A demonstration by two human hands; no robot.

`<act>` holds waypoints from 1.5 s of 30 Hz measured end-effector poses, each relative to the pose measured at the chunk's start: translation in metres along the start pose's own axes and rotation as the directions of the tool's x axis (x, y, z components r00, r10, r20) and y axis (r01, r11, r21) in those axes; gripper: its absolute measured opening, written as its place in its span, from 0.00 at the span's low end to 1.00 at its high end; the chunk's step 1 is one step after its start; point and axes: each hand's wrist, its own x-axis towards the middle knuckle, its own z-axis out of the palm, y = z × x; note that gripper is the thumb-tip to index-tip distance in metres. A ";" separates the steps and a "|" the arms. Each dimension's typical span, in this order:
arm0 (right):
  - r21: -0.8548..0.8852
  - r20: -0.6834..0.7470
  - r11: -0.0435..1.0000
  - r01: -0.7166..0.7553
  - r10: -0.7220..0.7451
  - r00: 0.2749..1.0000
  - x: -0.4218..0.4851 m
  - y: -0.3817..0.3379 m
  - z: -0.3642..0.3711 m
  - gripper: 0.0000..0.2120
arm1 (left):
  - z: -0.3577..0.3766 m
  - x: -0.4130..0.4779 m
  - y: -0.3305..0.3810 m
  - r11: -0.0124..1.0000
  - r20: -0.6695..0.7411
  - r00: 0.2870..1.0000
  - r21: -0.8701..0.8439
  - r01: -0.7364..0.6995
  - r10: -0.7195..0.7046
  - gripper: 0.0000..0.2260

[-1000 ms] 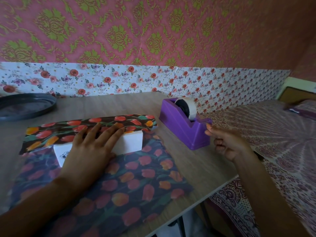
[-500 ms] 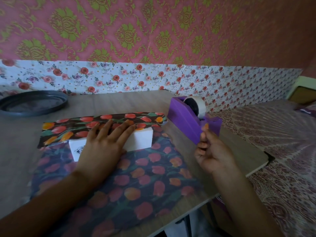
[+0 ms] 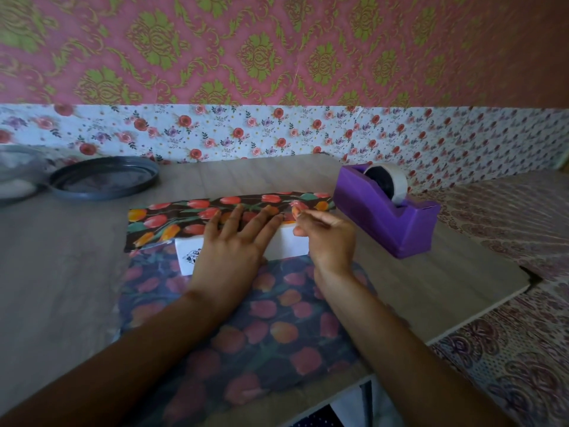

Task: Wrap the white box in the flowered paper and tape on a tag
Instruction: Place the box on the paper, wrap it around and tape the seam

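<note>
The white box [image 3: 292, 245] lies on the flowered paper [image 3: 264, 322] spread over the wooden table [image 3: 61, 272]. The paper's far flap [image 3: 172, 220] is folded over the box top. My left hand [image 3: 231, 251] lies flat on that flap with straight fingers, pressing it onto the box. My right hand [image 3: 326, 238] hovers at the box's right end and pinches a small clear piece of tape [image 3: 297, 206] between thumb and fingertip, just above the flap. No tag is in view.
A purple tape dispenser [image 3: 388, 211] with a white roll stands right of the box. A dark round lid [image 3: 104, 181] lies at the table's back left. The table's right edge borders a patterned bedspread [image 3: 508, 248].
My right hand left the tape dispenser and moved left to the box with a piece of tape pinched in it. My left hand stayed pressed on the folded flap.
</note>
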 end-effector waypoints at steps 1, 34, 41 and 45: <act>-0.011 0.000 1.000 -0.003 0.003 1.000 0.000 -0.001 0.000 0.02 | 0.000 0.001 0.000 1.000 -0.002 1.000 -0.001 -0.001 0.001 0.36; -0.779 0.416 0.240 0.580 -0.494 0.763 -0.015 -0.006 -0.031 0.36 | -0.002 0.002 -0.003 0.998 0.011 1.000 -0.060 0.009 -0.009 0.38; -0.814 0.399 0.230 0.534 -0.448 0.800 -0.007 -0.003 -0.030 0.25 | -0.010 -0.006 -0.028 0.999 0.021 1.000 -0.051 -0.003 0.004 0.36; -0.819 0.435 0.237 0.523 -0.337 0.835 -0.007 -0.010 -0.031 0.27 | -0.020 -0.035 -0.059 0.999 -0.012 0.999 0.026 0.046 -0.046 0.30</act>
